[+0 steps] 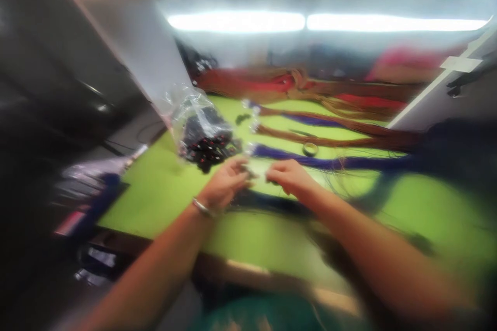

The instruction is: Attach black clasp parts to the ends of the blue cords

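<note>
Over the green tabletop point(140, 207), my left hand point(225, 181), with a bangle on its wrist, is closed in a pinch around a small piece that is too blurred to name. My right hand point(289, 173) is a short gap to the right, fingers curled in, with something dark and tiny at their tips. Just below both hands runs a dark blue wire bundle point(272, 201). Behind them lies a purple-blue wire bundle point(287, 155) with a whitish end. To the left of my left hand, small black parts with red bits point(209, 152) spill from a clear plastic bag point(190, 108).
Brown wire bundles point(310, 137) with pale ends lie farther back, near a roll of tape point(310, 149). More red and brown wires point(248, 83) cross the rear. White panels point(135, 41) flank the table; bright tube lights point(236, 21) hang behind. Bagged items point(93, 170) sit off its left edge.
</note>
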A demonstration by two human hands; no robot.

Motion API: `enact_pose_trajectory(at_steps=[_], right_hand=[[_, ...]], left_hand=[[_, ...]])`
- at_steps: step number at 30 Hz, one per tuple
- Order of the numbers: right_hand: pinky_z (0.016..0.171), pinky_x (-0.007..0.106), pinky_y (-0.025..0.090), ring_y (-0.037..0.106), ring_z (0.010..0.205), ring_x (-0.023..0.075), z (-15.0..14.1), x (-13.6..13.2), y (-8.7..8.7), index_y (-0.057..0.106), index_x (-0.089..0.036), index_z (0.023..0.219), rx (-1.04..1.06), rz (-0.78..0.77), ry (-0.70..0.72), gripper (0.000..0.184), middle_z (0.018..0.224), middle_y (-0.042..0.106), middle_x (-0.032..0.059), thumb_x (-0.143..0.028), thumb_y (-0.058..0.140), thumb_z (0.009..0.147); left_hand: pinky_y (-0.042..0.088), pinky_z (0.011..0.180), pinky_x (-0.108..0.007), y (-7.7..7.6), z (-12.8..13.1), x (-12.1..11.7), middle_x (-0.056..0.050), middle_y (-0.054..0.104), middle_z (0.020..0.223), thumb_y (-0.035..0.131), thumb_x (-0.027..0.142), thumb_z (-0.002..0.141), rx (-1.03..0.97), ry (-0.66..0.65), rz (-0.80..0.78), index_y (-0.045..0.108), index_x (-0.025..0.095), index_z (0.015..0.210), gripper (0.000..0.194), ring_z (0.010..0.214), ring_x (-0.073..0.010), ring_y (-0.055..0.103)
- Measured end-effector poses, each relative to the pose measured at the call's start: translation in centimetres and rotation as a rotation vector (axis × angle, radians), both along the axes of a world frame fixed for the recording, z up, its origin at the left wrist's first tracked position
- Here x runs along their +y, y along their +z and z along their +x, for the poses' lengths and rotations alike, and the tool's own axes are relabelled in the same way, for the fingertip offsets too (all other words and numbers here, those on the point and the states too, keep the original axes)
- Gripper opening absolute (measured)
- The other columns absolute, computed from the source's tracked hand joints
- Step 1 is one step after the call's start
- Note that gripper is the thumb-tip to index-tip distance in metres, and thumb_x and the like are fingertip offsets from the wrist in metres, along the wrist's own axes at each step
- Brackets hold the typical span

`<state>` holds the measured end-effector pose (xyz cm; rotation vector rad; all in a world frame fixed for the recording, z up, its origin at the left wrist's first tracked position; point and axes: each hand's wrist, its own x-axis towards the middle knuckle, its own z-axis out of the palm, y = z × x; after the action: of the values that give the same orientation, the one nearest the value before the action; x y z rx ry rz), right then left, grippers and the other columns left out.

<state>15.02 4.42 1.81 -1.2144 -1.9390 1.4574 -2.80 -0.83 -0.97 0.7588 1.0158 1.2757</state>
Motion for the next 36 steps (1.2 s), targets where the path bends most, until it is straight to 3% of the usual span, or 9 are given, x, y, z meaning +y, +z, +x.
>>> enact_pose_trajectory(at_steps=[2, 6, 12, 24, 32, 36], right_hand=[[0.036, 0.019, 0.026, 0.032, 0.035, 0.0041, 0.1, 0.0, 0.1, 0.062, -0.014, 0.059, 0.003, -0.048, -0.01, 0.02, 0.044, 0.043, -0.0058, -0.029, 0.053, 0.067], [0.035, 0.018, 0.029, 0.033, 0.033, 0.0043, 0.0, 0.1, 0.1, 0.057, -0.014, 0.054, -0.005, -0.096, -0.033, 0.017, 0.04, 0.038, -0.0069, -0.025, 0.052, 0.065], [0.032, 0.018, 0.033, 0.034, 0.03, 0.0058, -0.6, 0.3, -0.4, 0.053, -0.016, 0.051, 0.029, -0.181, -0.015, 0.016, 0.036, 0.035, -0.0079, -0.023, 0.05, 0.065], [0.031, 0.015, 0.035, 0.035, 0.03, 0.0043, -0.7, 0.1, -0.4, 0.049, -0.015, 0.05, 0.025, -0.211, 0.014, 0.017, 0.037, 0.035, -0.008, -0.02, 0.048, 0.066], [0.032, 0.018, 0.036, 0.031, 0.032, 0.0051, -0.6, -0.1, -0.3, 0.047, -0.017, 0.049, 0.074, -0.276, 0.063, 0.021, 0.035, 0.032, -0.0078, -0.022, 0.047, 0.069], [0.037, 0.019, 0.035, 0.034, 0.037, 0.0063, -0.8, 0.2, -1.0, 0.052, -0.017, 0.055, 0.045, -0.202, 0.07, 0.022, 0.039, 0.036, -0.0069, -0.028, 0.048, 0.074]], left_hand=[[0.048, 0.058, -0.023, 0.0, 0.1, 0.0, -0.005, 0.064, 0.081, 0.076, 0.019, 0.063, 0.039, -0.024, 0.006, 0.064, 0.014, 0.092, 0.032, 0.074, -0.0165, 0.063], [0.045, 0.057, -0.021, -0.3, 0.0, -0.1, -0.008, 0.065, 0.087, 0.074, 0.018, 0.065, 0.064, -0.035, -0.011, 0.066, 0.014, 0.104, 0.04, 0.071, -0.0126, 0.06], [0.043, 0.06, -0.021, -0.3, 0.0, 0.1, -0.004, 0.064, 0.076, 0.075, 0.018, 0.063, -0.027, -0.056, -0.063, 0.068, 0.016, 0.106, 0.043, 0.068, -0.0108, 0.057], [0.044, 0.065, -0.024, -0.2, 0.5, 0.2, -0.007, 0.067, 0.082, 0.077, 0.02, 0.063, 0.012, -0.094, -0.078, 0.067, 0.014, 0.104, 0.043, 0.071, -0.0128, 0.059], [0.047, 0.073, -0.027, -1.0, 0.3, 0.1, -0.005, 0.069, 0.083, 0.075, 0.019, 0.066, 0.204, -0.091, 0.094, 0.069, 0.015, 0.095, 0.031, 0.074, -0.0144, 0.062], [0.047, 0.071, -0.026, -0.9, 0.7, 0.2, -0.004, 0.069, 0.079, 0.076, 0.019, 0.064, 0.121, -0.053, 0.074, 0.07, 0.015, 0.094, 0.031, 0.071, -0.0132, 0.061]])
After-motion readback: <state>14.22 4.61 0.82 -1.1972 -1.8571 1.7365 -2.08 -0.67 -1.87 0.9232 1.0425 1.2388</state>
